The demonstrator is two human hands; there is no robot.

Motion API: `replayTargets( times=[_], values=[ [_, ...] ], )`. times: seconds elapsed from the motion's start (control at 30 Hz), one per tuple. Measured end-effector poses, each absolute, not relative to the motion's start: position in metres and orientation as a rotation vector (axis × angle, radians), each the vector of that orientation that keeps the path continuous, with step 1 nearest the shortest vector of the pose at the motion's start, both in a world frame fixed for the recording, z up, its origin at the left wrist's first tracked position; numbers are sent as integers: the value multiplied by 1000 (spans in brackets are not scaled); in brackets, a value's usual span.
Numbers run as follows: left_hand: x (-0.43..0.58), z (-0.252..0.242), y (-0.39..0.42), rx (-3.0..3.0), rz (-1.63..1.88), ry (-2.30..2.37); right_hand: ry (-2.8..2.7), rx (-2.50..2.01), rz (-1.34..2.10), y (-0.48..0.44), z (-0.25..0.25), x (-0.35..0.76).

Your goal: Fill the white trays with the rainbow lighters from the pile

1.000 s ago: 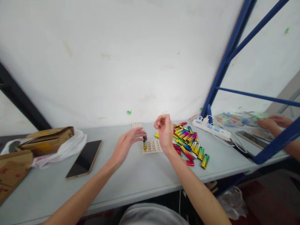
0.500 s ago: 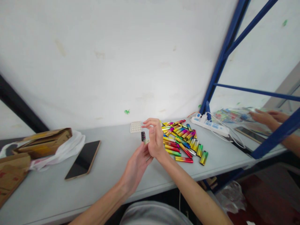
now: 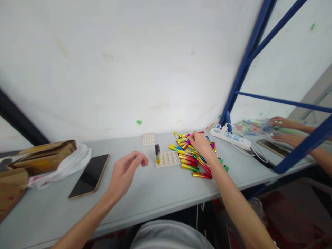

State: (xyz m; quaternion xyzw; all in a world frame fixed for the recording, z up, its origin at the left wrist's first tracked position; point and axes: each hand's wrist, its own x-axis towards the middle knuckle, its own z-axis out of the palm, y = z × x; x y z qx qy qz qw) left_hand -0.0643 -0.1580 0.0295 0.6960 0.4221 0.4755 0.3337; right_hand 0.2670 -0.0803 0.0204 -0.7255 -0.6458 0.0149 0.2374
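My left hand (image 3: 128, 167) hovers over the table, left of a white tray of round holes (image 3: 169, 159). Its fingers are loosely bent, with a gap to the thumb, and I see nothing in them. A short row of lighters with black tops (image 3: 157, 154) stands upright along the tray's left edge. Over on the right, my right hand (image 3: 201, 142) reaches down into a heap of shiny coloured lighters (image 3: 190, 162). Its fingers are bent onto a lighter with a purple end (image 3: 190, 140); the fingertips are partly hidden.
A second white tray (image 3: 148, 139) lies by the wall. On the left are a phone (image 3: 89, 176), a white plastic bag (image 3: 70, 160) and cardboard boxes (image 3: 52, 159). A power strip (image 3: 230, 137) with cables lies by the blue metal frame (image 3: 240, 79) at right.
My hands were together over the near tray and have parted. The left moved back to the left; the right moved right, into the heap. The near tray and its upright lighters are now uncovered.
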Motion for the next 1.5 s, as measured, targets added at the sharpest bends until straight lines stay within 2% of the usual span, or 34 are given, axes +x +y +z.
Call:
replayTargets(
  times=[0.13,0.43,0.63,0.83,0.9,1.07,1.17,1.5],
  values=[
    [-78,18,-110,2021,1115,1318,-1789,-2216,46,-76,12,269],
    [-83,-2,-46,2369,464,1148,-1841,-2301,-14,-59,11,244],
    [-66,-6,-46,2495,409,1087,-1810,-2294,16,-51,4,237],
    [-65,-20,-52,2505,495,1088,-1894,-1936,103,-42,11,240],
    [-66,-22,-53,2509,525,1084,-1860,-1708,274,-41,14,236],
    [-63,-28,-54,2520,559,1076,-1485,-1077,993,-47,4,207],
    [-63,-30,-55,2522,551,1077,-1347,-1008,1125,-53,-9,190],
    [-62,-30,-64,2544,563,1098,-1477,-1215,490,-67,-17,177]
  ],
)
